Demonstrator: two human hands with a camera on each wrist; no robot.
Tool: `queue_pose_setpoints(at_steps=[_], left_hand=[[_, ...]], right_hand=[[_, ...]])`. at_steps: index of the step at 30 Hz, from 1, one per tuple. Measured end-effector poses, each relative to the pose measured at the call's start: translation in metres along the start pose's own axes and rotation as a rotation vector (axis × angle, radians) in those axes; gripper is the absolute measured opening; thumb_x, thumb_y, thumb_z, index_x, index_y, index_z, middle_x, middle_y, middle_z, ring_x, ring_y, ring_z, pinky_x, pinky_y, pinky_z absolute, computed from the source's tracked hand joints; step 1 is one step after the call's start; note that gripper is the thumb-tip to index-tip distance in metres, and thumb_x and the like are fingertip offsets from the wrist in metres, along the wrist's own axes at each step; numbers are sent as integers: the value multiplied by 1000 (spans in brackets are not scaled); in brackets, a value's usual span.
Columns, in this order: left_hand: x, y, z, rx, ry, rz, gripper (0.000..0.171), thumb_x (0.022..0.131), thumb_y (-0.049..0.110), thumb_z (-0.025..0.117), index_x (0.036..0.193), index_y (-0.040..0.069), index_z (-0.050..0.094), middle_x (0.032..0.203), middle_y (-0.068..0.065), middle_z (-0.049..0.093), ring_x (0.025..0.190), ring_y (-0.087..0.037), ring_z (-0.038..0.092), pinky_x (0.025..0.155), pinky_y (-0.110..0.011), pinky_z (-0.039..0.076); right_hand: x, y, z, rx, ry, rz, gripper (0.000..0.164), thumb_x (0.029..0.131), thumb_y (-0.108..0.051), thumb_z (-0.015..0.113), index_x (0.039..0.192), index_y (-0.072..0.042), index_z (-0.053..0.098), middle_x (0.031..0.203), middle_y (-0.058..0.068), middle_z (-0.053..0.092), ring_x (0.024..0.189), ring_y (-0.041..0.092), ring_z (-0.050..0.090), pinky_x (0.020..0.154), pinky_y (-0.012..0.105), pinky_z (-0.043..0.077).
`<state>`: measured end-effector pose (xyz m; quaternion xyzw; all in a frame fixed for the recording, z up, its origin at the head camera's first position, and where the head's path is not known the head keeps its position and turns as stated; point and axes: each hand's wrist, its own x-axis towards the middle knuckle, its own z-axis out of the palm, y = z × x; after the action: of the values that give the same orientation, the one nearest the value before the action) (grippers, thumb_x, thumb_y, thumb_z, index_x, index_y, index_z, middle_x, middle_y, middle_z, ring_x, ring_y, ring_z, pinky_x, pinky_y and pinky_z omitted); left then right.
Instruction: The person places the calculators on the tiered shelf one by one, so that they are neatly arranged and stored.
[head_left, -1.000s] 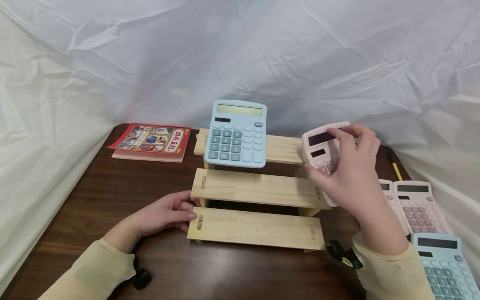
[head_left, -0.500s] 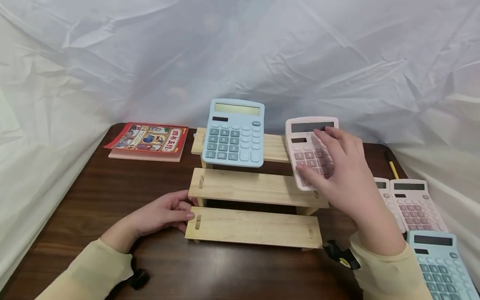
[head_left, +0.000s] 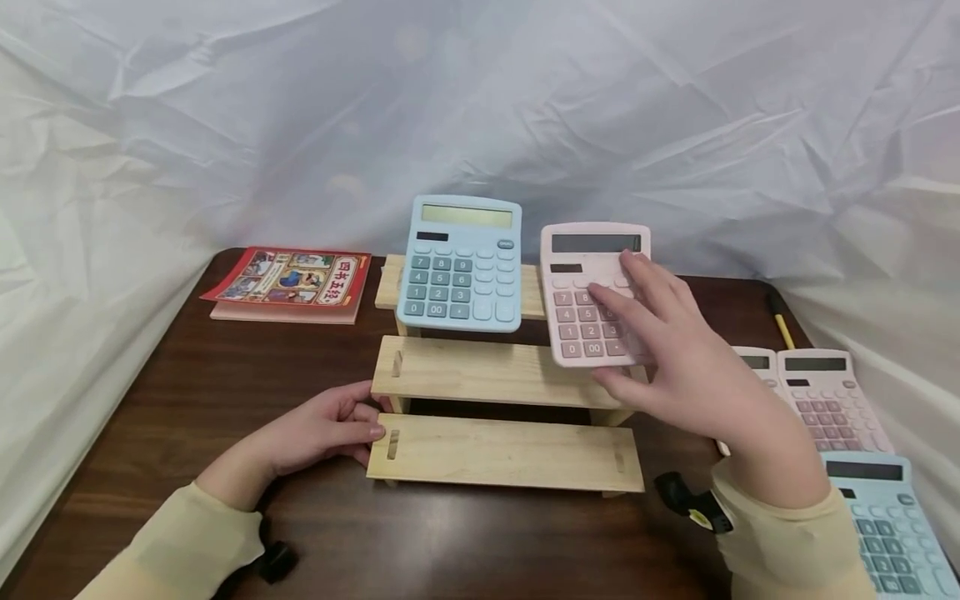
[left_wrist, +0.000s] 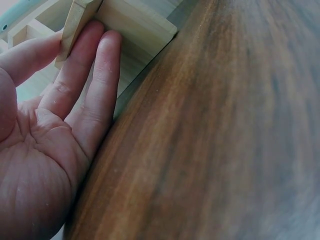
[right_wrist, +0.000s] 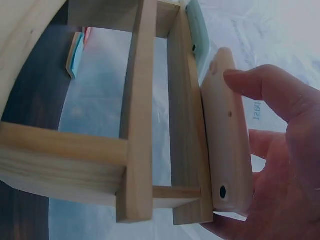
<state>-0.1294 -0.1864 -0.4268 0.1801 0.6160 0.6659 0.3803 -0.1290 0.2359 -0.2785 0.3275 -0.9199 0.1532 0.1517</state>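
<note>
My right hand (head_left: 686, 358) grips a pink calculator (head_left: 566, 333) by its right side, with fingers over the keys and the thumb at the lower corner. The calculator leans against the top tier of a three-step wooden display stand (head_left: 480, 367), seen edge-on against the top board in the right wrist view (right_wrist: 227, 145). To its left a light blue calculator (head_left: 461, 258) stands propped on the same tier. At the stand's left end, my left hand (head_left: 315, 433) pinches the lowest board; the left wrist view shows the thumb and fingers (left_wrist: 97, 85) on either side of its edge.
Another pink calculator (head_left: 821, 408) lies at the right, beside one partly hidden by my right arm. A blue calculator (head_left: 877, 525) lies nearer. A red-covered book (head_left: 292, 279) is at the back left, a yellow pencil-like stick (head_left: 782, 325) at the back right. White sheeting (head_left: 480, 108) surrounds the table.
My right hand has carried the pink calculator leftward, turning it face-forward and bringing it beside the blue one on the top tier. The left hand keeps its hold on the stand.
</note>
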Motion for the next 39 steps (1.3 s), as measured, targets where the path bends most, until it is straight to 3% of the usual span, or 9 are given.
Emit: queue_pose_setpoints(at_steps=[5, 10, 17, 20, 28, 39], left_hand=[[-1, 0, 0, -3, -6, 3, 41, 100, 11, 54, 131, -5, 34, 116, -27, 63, 100, -33, 64, 78, -45, 56], [-2, -1, 0, -4, -1, 4, 41, 100, 11, 55, 131, -5, 34, 115, -27, 63, 99, -33, 64, 78, -45, 56], [-1, -1, 0, -4, -9, 14, 40, 100, 10, 54, 131, -6, 34, 115, -28, 63, 99, -33, 64, 78, -45, 56], [-1, -1, 0, -7, -12, 9, 40, 100, 10, 54, 131, -5, 34, 116, -27, 62, 100, -34, 64, 78, -46, 56], [-1, -1, 0, -4, 0, 12, 39, 99, 10, 55, 129, -6, 35, 113, -27, 63, 98, -32, 65, 77, -45, 56], [0, 2, -1, 4, -4, 12, 38, 100, 10, 55, 129, -6, 35, 114, -27, 63, 97, -33, 65, 78, -46, 56]], right_hand=[[1, 3, 1, 30, 39, -32, 86, 77, -47, 72, 147, -10, 39, 155, 14, 25, 140, 35, 24, 110, 43, 29], [3, 2, 3, 38, 52, 18, 93, 73, -42, 79, 149, -11, 34, 156, 14, 22, 139, 34, 27, 103, 47, 37], [3, 5, 5, 50, 106, -18, 80, 82, -51, 62, 144, -7, 39, 152, 16, 29, 136, 34, 30, 106, 41, 34], [3, 6, 6, 59, 137, -41, 73, 83, -50, 61, 139, -5, 45, 147, 17, 36, 132, 35, 34, 106, 37, 32], [6, 4, 9, 46, 169, -40, 51, 78, -38, 74, 119, -9, 63, 139, 15, 46, 127, 35, 37, 100, 42, 33], [10, 5, 10, 49, 194, -30, 55, 71, -21, 85, 120, -9, 64, 140, 14, 46, 127, 34, 38, 97, 38, 33]])
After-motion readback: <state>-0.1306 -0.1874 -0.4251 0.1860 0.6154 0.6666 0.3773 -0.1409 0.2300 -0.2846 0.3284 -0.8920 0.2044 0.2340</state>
